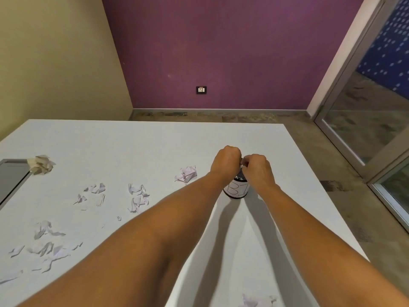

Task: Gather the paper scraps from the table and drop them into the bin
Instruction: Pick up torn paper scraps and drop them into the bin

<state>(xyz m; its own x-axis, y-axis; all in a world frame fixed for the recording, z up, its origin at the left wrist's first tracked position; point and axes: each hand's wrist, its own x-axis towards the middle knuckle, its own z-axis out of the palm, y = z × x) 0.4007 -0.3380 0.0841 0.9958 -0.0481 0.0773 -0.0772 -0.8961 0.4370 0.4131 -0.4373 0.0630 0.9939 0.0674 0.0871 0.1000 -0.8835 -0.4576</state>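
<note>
A small dark bin (pixel 236 189) with a white label stands on the white table (pixel 132 142), right of centre. Both hands hover close together over its mouth. My left hand (pixel 225 161) and my right hand (pixel 256 168) have curled fingers, and a small bit of white paper shows between them at the fingertips. A crumpled white scrap (pixel 186 174) lies just left of the bin. More torn scraps (pixel 138 197) lie mid-table, several others (pixel 47 247) at the near left, and one (pixel 256 301) at the bottom edge.
A beige crumpled paper ball (pixel 42 164) sits at the far left beside a grey framed panel (pixel 12 180). The table's right edge drops to a stone floor (pixel 332 173). A glass door frame (pixel 363 134) stands at the right.
</note>
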